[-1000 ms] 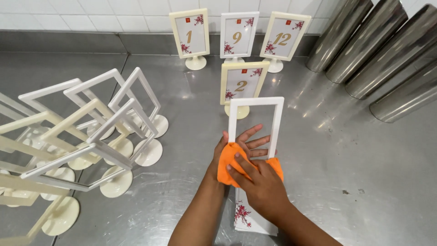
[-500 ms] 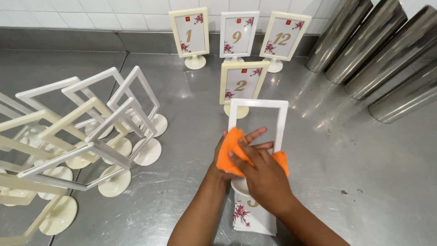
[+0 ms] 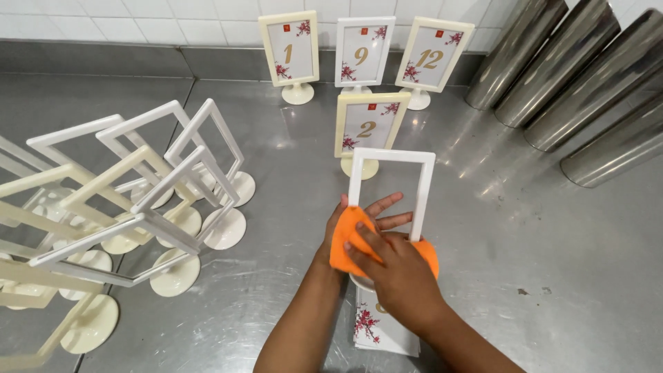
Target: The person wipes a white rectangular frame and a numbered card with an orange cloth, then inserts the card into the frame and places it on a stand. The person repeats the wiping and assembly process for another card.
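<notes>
The right hand (image 3: 399,280) presses a folded orange cleaning cloth (image 3: 349,242) against the lower part of an empty white rectangular plastic sign frame (image 3: 392,193), its fingers curled over the cloth and gripping it. The left hand (image 3: 359,221) lies behind the frame with its fingers spread flat, showing through the open window and bracing the frame from the far side; the cloth sits between the two hands, wrapped around the frame's bottom edge. The frame stands roughly upright, just in front of the person, on a brushed stainless steel counter (image 3: 539,242). Directly beneath the wrists lies a small stack of white cards printed with red blossom sprigs (image 3: 376,324). Just beyond the frame stands a cream frame holding a numbered blossom card (image 3: 369,128), and farther back, against the white tiled wall (image 3: 138,21), three more filled frames (image 3: 362,52) stand in a row. To the left, well apart from the hands, a cluster of empty white and cream frames on round bases (image 3: 124,200) leans in a jumble. At the upper right, four polished metal cylinders (image 3: 573,76) lie side by side.
</notes>
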